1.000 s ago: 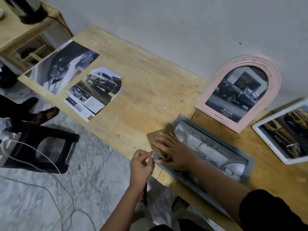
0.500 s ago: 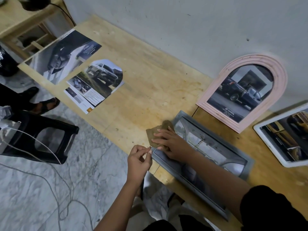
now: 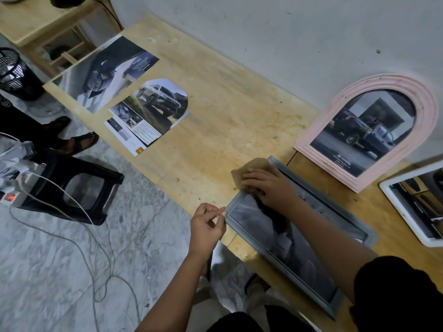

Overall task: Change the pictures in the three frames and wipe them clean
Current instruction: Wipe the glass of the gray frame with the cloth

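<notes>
A long grey frame lies flat near the wooden table's front edge, glass up. My right hand presses a brown cloth flat onto the frame's far left corner, fingers straight. My left hand pinches the frame's near left corner between thumb and fingers. A pink arched frame with a dark truck picture leans on the wall. A white frame lies at the right edge, partly cut off.
Two loose car pictures lie on the table to the left: an arch-cut one and a large dark one. A black plastic stool, cables and a power strip are on the marble floor. A black mesh bin stands far left.
My right hand has slid the cloth up along the frame's left end toward its far corner. My left hand has kept its pinch on the near corner.
</notes>
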Demonstrator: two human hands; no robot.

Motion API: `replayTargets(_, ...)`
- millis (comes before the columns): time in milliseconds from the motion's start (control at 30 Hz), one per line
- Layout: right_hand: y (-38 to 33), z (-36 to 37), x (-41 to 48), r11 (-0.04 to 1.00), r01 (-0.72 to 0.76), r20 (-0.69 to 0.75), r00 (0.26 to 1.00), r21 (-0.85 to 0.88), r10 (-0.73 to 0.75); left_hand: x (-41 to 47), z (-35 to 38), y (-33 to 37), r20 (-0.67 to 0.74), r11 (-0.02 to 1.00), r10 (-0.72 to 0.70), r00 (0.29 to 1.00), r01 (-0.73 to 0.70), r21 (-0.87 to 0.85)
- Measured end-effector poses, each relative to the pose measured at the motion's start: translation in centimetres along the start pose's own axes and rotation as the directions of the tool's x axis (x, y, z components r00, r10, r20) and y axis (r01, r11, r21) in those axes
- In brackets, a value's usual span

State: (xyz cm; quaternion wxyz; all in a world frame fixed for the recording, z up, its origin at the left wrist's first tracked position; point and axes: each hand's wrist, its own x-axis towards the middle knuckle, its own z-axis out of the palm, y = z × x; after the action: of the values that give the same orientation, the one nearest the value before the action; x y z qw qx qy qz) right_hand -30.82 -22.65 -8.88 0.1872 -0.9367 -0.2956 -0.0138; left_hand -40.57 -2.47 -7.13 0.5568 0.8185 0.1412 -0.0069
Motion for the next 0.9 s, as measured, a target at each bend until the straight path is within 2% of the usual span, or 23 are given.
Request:
replayTargets(133, 1.8, -2.7, 1.3, 0.967, -0.249, 0.145, 0.956, -0.062, 0.256, -0.1, 0.0, 0.2, -0.003, 1.0, -0.014, 1.0, 0.014, -0.028)
replayTargets(200, 2.1, -3.2, 1.8, 0.936, -0.344, 0.156, 0.923, -0.07, 0.351, -0.2, -0.1, 0.4, 0.002, 0.999, -0.023, 1.0, 0.023, -0.036)
replayTargets(300, 1.7, -3.0, 2.1, 0.903, -0.429, 0.176, 0.889, 0.004, 0.422, -0.1, -0.1, 0.6, 0.016, 0.999, -0.039, 0.999, 0.039, -0.011)
replayTargets(400, 1.1, -2.8, 2.2, 0.876, -0.475, 0.179, 0.873, 0.09, 0.454, 0.3, 0.0, 0.7, 0.041, 0.995, -0.013, 0.999, 0.009, 0.095)
replayTargets(533, 1.0, -2.9, 2.5, 0.862, -0.491, 0.201, 0.864, 0.125, 0.462, 0.9, 0.3, 1.4, 0.104, 0.971, 0.066, 0.992, -0.088, 0.222)
replayTargets(667, 0.3, -2.8, 2.5, 0.857, -0.495, 0.168, 0.866, 0.147, 0.471, 1.3, 0.7, 1.9, 0.074, 0.971, -0.008, 0.997, -0.009, 0.237)
replayTargets(733, -0.3, -2.7, 2.2, 0.837, -0.488, 0.112, 0.872, 0.247, 0.476, 1.5, 0.9, 1.9, 0.067, 0.969, -0.023, 0.997, 0.006, 0.247)
replayTargets(833, -1.3, -2.6, 1.3, 0.845, -0.373, -0.039, 0.908, 0.382, 0.418, 1.6, 0.9, 1.9, 0.063, 0.959, -0.009, 0.998, -0.009, 0.283)
replayTargets(900, -2.5, -2.2, 0.6, 0.917, -0.237, -0.096, 0.955, 0.321, 0.28, 1.5, 0.9, 1.7, 0.063, 0.953, 0.004, 0.998, -0.023, 0.302)
